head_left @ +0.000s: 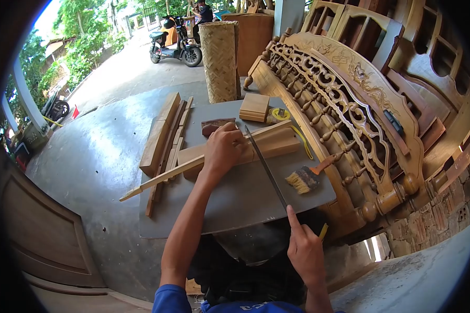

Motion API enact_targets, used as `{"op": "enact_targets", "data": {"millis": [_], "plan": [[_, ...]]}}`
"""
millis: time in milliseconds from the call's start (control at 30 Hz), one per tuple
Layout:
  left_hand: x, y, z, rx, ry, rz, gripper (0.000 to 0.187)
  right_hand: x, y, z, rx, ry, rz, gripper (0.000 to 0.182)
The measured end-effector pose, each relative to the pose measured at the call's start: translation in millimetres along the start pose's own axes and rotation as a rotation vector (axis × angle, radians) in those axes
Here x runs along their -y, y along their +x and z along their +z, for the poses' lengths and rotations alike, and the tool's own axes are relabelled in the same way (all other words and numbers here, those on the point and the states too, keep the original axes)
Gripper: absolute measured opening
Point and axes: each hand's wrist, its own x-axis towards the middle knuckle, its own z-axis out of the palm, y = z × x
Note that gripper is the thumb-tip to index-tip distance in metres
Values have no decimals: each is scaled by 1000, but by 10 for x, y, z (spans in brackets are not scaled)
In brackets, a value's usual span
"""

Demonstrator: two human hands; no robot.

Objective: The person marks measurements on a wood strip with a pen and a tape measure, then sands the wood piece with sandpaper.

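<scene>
A long thin wooden strip lies slantwise across a thick wooden block on the grey board. My left hand is closed on the strip, over the block. A long dark narrow tool, like a file or blade, runs from the strip down to my right hand. My right hand is wrapped round its yellow handle, with the index finger stretched along the tool. Beyond my left hand lies a small dark brown wooden piece.
Wooden bars lie at the board's left. A brush, square wooden blocks and a yellow tape measure are at its right. Carved wooden panels lean on the right. A person is near a scooter.
</scene>
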Motion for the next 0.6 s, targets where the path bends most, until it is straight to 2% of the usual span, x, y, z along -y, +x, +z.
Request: {"op": "enact_targets", "data": {"millis": [167, 267, 467, 600], "plan": [[117, 45, 32, 110, -251, -173, 10, -9, -21, 1, 2, -3, 22, 55], [5, 4, 11, 47, -161, -139, 11, -22, -50, 8, 6, 11, 36, 54], [4, 9, -46, 80, -172, 75, 11, -2, -98, -7, -2, 57, 61, 53], [-2, 16, -9, 64, -182, 46, 14, 12, -121, -18, 7, 40, 84, 54]]}}
